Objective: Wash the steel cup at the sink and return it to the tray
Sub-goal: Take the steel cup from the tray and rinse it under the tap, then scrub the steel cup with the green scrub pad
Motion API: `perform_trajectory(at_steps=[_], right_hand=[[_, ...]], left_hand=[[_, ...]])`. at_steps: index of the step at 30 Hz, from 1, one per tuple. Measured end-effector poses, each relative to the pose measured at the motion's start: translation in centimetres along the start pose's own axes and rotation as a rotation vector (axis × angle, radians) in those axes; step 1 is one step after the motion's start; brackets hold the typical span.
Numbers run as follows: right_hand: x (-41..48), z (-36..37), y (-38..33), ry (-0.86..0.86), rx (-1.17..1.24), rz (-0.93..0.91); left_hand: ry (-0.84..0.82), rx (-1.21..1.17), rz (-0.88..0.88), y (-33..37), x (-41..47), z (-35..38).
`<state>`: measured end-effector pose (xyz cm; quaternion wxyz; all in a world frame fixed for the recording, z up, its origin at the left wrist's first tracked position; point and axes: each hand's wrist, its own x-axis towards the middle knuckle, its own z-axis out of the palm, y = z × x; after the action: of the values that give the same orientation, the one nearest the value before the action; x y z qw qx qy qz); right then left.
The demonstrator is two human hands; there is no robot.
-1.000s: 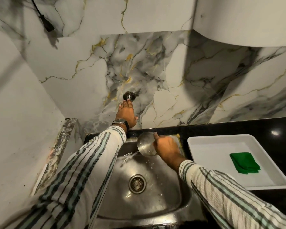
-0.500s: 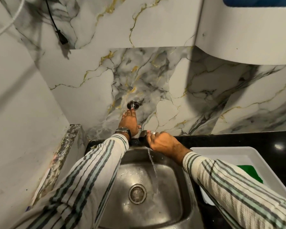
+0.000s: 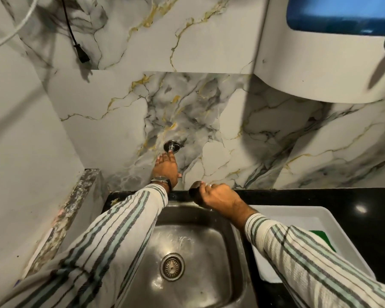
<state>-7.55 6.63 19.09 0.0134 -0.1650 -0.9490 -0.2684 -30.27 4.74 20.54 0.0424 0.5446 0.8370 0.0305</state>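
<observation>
My right hand [image 3: 218,197] grips the steel cup [image 3: 194,191] above the back edge of the steel sink [image 3: 227,252]; most of the cup is hidden by my fingers. My left hand [image 3: 166,168] reaches up to the wall tap [image 3: 171,146] and covers its handle, so the tap's fitting alone shows. No water stream shows. The white tray [image 3: 333,221] lies on the black counter right of the sink, partly behind my right sleeve.
A green cloth [image 3: 322,237] lies in the tray. A black counter [image 3: 320,196] runs to the right. A white appliance with a blue window [image 3: 320,52] hangs on the marble wall at upper right. A black cable [image 3: 80,54] dangles at upper left.
The cup was tipped under the tap, water poured from it into the sink, and the stream has stopped. My right hand has lifted the cup to the sink's back edge. The view tilted up.
</observation>
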Motion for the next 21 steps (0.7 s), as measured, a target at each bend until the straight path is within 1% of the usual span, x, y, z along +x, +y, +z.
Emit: perform_trajectory(at_steps=[3, 5, 7, 8, 9, 11, 13, 16, 18, 21], right_hand=[[-1.6, 0.6, 0.3, -0.087, 0.377, 0.400], [-3.2, 1.0, 0.7, -0.085, 0.554, 0.601], [-5.2, 1.7, 1.4, -0.077, 0.744, 0.728], [-6.3, 2.2, 1.7, -0.078, 0.846, 0.783], [-7.4, 2.6, 2.0, -0.079, 0.932, 0.835], [-9.4, 3.5, 2.9, -0.055, 1.067, 0.916], [-11.1, 4.2, 3.8, -0.015, 1.175, 0.993], [-13.8, 5.5, 5.4, 0.036, 1.315, 1.101], [-15.5, 6.2, 6.4, 0.061, 1.365, 1.122], [-18.3, 7.4, 8.3, 0.085, 1.481, 1.158]], left_hand=[[0.056, -0.074, 0.022, 0.5, -0.8, 0.0], [0.171, -0.172, 0.078, 1.6, -2.3, 0.7], [0.234, -0.460, 0.094, 3.6, -4.3, 2.1], [0.215, -0.617, 0.087, 4.8, -5.1, 3.0], [0.161, -0.755, 0.068, 6.0, -5.9, 4.0], [-0.023, -0.986, -0.029, 8.5, -7.1, 5.9], [-0.188, -1.109, -0.128, 10.6, -7.7, 7.5], [-0.410, -1.358, -0.134, 14.1, -8.0, 9.4], [-0.440, -1.441, -0.158, 16.3, -8.0, 10.0], [-0.446, -1.482, -0.177, 19.1, -7.7, 11.0]])
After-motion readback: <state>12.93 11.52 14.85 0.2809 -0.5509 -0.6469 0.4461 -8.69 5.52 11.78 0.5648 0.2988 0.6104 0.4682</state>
